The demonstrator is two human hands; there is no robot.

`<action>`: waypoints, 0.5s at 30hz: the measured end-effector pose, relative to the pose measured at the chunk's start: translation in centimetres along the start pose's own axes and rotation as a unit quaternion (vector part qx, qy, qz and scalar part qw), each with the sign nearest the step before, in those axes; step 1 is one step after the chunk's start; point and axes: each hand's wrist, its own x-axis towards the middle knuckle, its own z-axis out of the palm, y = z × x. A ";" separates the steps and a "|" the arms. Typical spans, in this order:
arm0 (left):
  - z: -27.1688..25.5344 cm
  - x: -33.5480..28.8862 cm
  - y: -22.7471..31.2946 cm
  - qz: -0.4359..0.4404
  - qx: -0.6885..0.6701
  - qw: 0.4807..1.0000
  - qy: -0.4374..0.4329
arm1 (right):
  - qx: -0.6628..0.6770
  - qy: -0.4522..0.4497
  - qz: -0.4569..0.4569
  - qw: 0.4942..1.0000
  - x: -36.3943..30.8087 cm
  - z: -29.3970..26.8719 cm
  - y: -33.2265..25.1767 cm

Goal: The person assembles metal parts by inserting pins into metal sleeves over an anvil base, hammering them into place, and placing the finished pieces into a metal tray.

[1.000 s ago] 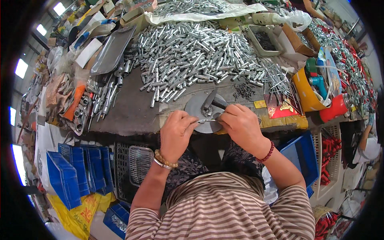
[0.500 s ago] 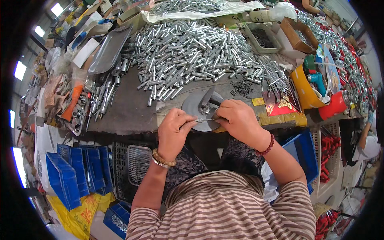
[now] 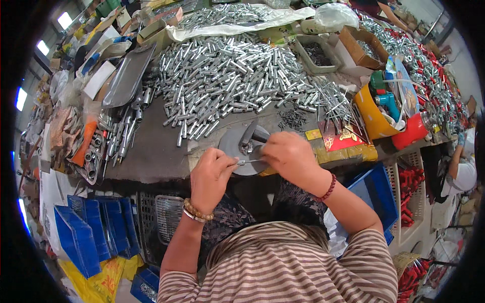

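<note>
While the left hand [image 3: 208,174] kept its pinch, the right hand [image 3: 290,156] went blurry

As half a second passed, the left grip stayed closed, thumb against finger, on a small metal piece [image 3: 240,162] above the near edge of the surface [image 3: 151,146]. The right grip, sharp and pinching earlier, was now smeared with its fingertips bunched; whether it had hold of the slender rod [image 3: 253,161] reaching toward it, I could not tell. That suggested the left hand was steadying the piece while the right did the moving.

Just behind the fingers, a round grey disc [image 3: 229,144] lay at the surface's front edge and carried a hammer [image 3: 248,133]. Its handle ran right up beside the right hand, the likeliest thing to be bumped.

Beyond the disc, a broad heap of metal sleeves [image 3: 227,81] filled the middle of the surface toward its far edge. Small black pins [image 3: 291,119] lay near the heap's right foot; a red card [image 3: 341,141] and a yellow tub [image 3: 369,108] stood toward the right end of the front edge, and hand tools [image 3: 124,139] crowded the left end.
</note>
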 end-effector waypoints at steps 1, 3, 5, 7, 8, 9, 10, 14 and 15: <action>-0.1 0.0 0.0 0.000 0.000 1.000 0.003 | -0.001 0.036 0.053 0.998 0.0 -0.5 0.7; -0.1 0.1 0.3 0.008 0.002 1.000 0.008 | -0.043 0.097 0.140 0.984 0.0 -1.8 2.3; -0.1 0.1 0.2 0.006 -0.004 1.000 0.008 | -0.086 0.082 0.136 0.984 -0.1 -2.4 4.1; -0.1 0.2 0.1 0.008 -0.011 1.000 0.006 | -0.131 0.051 0.131 0.981 -0.2 -2.4 5.0; 0.0 0.2 0.1 0.009 -0.010 1.000 0.007 | -0.133 0.052 0.132 0.981 -0.2 -2.3 5.1; 0.0 0.2 0.0 0.008 -0.007 1.000 0.008 | -0.135 0.037 0.126 0.982 0.0 -2.0 5.2; 0.0 0.1 0.0 0.007 -0.006 1.000 0.008 | -0.137 0.021 0.119 0.983 0.1 -1.8 5.3; 0.1 0.0 -0.1 0.004 -0.015 1.000 0.011 | -0.134 -0.001 0.110 0.985 0.3 -1.6 5.6; 0.1 -0.1 -0.1 0.004 -0.016 1.000 0.013 | -0.132 -0.001 0.103 0.986 0.2 -1.7 5.6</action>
